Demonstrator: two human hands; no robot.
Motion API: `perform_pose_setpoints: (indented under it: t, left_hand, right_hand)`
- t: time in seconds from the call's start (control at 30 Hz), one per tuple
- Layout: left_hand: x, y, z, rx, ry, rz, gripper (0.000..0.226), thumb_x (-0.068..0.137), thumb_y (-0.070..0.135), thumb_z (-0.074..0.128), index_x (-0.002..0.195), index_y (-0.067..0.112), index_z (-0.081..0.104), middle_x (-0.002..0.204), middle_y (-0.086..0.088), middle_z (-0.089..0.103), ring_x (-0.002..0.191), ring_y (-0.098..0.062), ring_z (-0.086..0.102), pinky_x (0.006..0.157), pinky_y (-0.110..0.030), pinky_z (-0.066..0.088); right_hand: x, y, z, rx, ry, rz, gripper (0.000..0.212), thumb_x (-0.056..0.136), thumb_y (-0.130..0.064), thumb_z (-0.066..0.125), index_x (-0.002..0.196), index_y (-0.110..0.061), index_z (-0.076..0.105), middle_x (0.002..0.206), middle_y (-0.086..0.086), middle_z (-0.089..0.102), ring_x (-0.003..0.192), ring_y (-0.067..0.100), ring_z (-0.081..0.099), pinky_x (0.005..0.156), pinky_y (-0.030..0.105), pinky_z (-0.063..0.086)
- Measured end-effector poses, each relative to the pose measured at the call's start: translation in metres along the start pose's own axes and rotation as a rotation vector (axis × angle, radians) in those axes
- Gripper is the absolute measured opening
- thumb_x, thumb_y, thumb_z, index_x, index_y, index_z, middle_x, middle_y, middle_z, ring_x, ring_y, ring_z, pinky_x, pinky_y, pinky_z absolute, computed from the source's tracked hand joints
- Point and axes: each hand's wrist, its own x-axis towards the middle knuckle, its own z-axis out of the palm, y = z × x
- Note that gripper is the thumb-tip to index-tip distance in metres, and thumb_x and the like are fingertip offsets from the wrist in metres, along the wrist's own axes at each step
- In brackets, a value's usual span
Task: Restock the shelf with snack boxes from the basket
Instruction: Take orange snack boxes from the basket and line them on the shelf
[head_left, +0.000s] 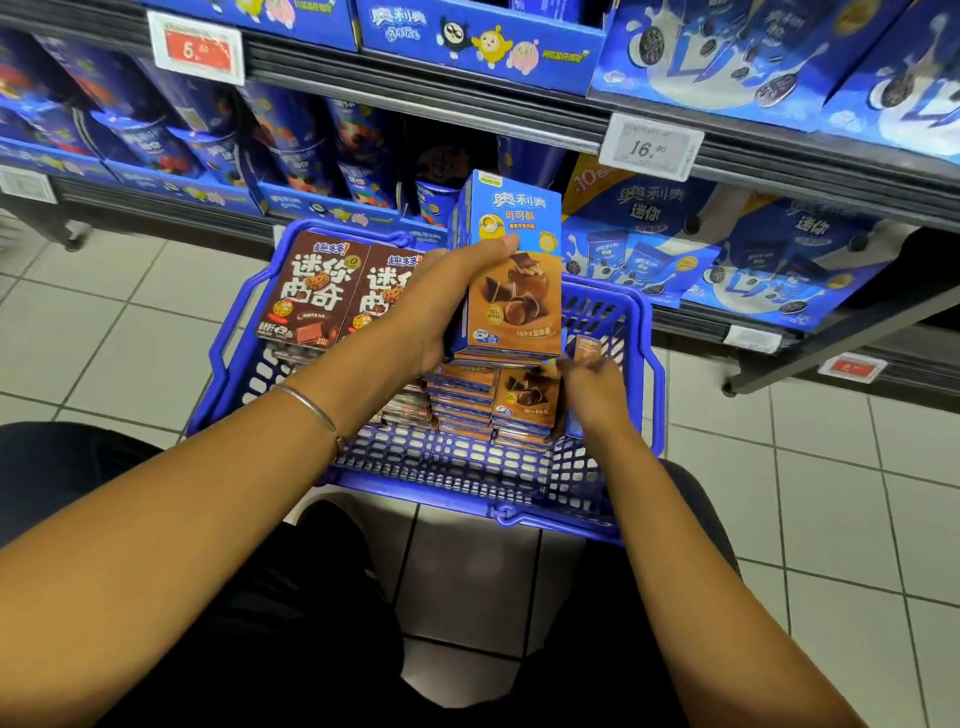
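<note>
Your left hand (447, 306) curls round upright Oreo cocoa-crisp boxes (514, 291); the flat stack (524, 400) in the basket (457, 467) lies just left of your right hand (592, 387) (blurred, grip unclear).

A blue-and-brown snack box (514, 291) stands upright above the blue lattice basket (457, 467), gripped at its side by the left hand (441, 306). Matching boxes (524, 400) lie flat in stacks inside the basket. Two brown cookie boxes (317, 296) lean upright at its far left. Just behind it, the shelf (415, 104) holds blue packs.
</note>
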Motion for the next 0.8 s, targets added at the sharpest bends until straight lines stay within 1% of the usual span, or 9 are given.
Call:
perform_pose_setpoints:
  t: [0.03, 0.1, 0.2, 0.27, 0.37, 0.5, 0.57, 0.7, 0.8]
  left_hand:
    - [0.000, 0.000, 0.000, 0.000, 0.004, -0.007, 0.056, 0.094, 0.037, 0.078, 0.140, 0.009, 0.063, 0.116, -0.013, 0.080, 0.102, -0.033, 0.079, 0.076, -0.040, 0.065]
    - [0.000, 0.001, -0.002, 0.000, 0.001, -0.015, 0.053, 0.094, 0.037, 0.077, 0.138, 0.009, 0.066, 0.114, -0.013, 0.080, 0.098, -0.032, 0.080, 0.073, -0.039, 0.065]
    - [-0.001, 0.001, -0.002, -0.012, -0.009, -0.018, 0.044, 0.096, 0.036, 0.075, 0.130, 0.009, 0.072, 0.113, -0.013, 0.081, 0.095, -0.030, 0.080, 0.071, -0.037, 0.065]
    - [-0.001, 0.001, -0.002, -0.020, -0.020, -0.021, 0.039, 0.096, 0.036, 0.075, 0.125, 0.011, 0.074, 0.113, -0.013, 0.081, 0.094, -0.030, 0.080, 0.071, -0.037, 0.065]
    - [-0.002, 0.001, -0.002, -0.017, -0.046, -0.030, 0.033, 0.097, 0.037, 0.074, 0.120, 0.013, 0.076, 0.112, -0.012, 0.081, 0.093, -0.029, 0.080, 0.072, -0.038, 0.065]
    - [-0.004, 0.001, -0.001, -0.005, -0.060, -0.037, 0.033, 0.096, 0.038, 0.075, 0.119, 0.014, 0.077, 0.112, -0.011, 0.081, 0.097, -0.030, 0.081, 0.073, -0.038, 0.065]
    - [-0.006, 0.002, 0.000, -0.002, -0.067, -0.042, 0.031, 0.096, 0.039, 0.075, 0.116, 0.015, 0.077, 0.112, -0.010, 0.082, 0.096, -0.029, 0.081, 0.072, -0.037, 0.065]
    - [-0.008, 0.002, 0.001, 0.001, -0.086, -0.040, 0.031, 0.096, 0.040, 0.075, 0.115, 0.015, 0.077, 0.112, -0.011, 0.081, 0.094, -0.029, 0.081, 0.071, -0.037, 0.065]
    - [-0.008, 0.002, 0.002, 0.003, -0.093, -0.040, 0.035, 0.096, 0.041, 0.074, 0.119, 0.014, 0.077, 0.113, -0.012, 0.081, 0.098, -0.030, 0.080, 0.074, -0.039, 0.065]
  right_hand:
    - [0.003, 0.011, 0.002, -0.117, -0.006, -0.030, 0.029, 0.095, -0.025, 0.065, 0.114, -0.004, 0.059, 0.105, 0.012, 0.066, 0.094, 0.026, 0.061, 0.082, 0.038, 0.050]
    - [0.006, 0.030, 0.008, -0.358, -0.016, -0.113, 0.042, 0.091, -0.021, 0.068, 0.128, -0.005, 0.055, 0.129, 0.015, 0.059, 0.119, 0.032, 0.056, 0.100, 0.045, 0.050]
    - [0.003, 0.054, 0.017, -0.699, -0.016, -0.251, 0.076, 0.085, -0.017, 0.074, 0.147, -0.004, 0.034, 0.158, 0.018, 0.027, 0.145, 0.036, 0.029, 0.117, 0.046, 0.035]
    - [0.001, 0.064, 0.020, -0.925, -0.035, -0.296, 0.097, 0.083, -0.026, 0.078, 0.156, -0.007, 0.017, 0.164, 0.021, 0.008, 0.152, 0.038, 0.011, 0.122, 0.047, 0.027]
    - [0.009, 0.070, 0.020, -1.113, -0.020, -0.326, 0.105, 0.085, -0.023, 0.076, 0.160, -0.007, 0.003, 0.167, 0.019, -0.008, 0.155, 0.038, -0.004, 0.125, 0.045, 0.018]
    - [0.016, 0.074, 0.021, -1.252, -0.011, -0.362, 0.101, 0.093, -0.021, 0.066, 0.160, -0.009, -0.008, 0.168, 0.013, -0.013, 0.156, 0.032, -0.006, 0.124, 0.044, 0.020]
    - [0.016, 0.077, 0.022, -1.308, 0.012, -0.385, 0.102, 0.094, -0.023, 0.067, 0.160, -0.010, -0.010, 0.169, 0.010, -0.012, 0.156, 0.031, -0.003, 0.122, 0.044, 0.024]
    - [0.018, 0.079, 0.022, -1.317, 0.043, -0.409, 0.100, 0.093, -0.027, 0.069, 0.161, -0.012, -0.003, 0.170, 0.005, -0.004, 0.155, 0.039, -0.002, 0.122, 0.048, 0.029]
    - [0.017, 0.076, 0.022, -1.251, 0.052, -0.448, 0.094, 0.093, -0.025, 0.068, 0.161, -0.016, 0.004, 0.170, 0.004, 0.004, 0.153, 0.041, 0.014, 0.121, 0.049, 0.030]
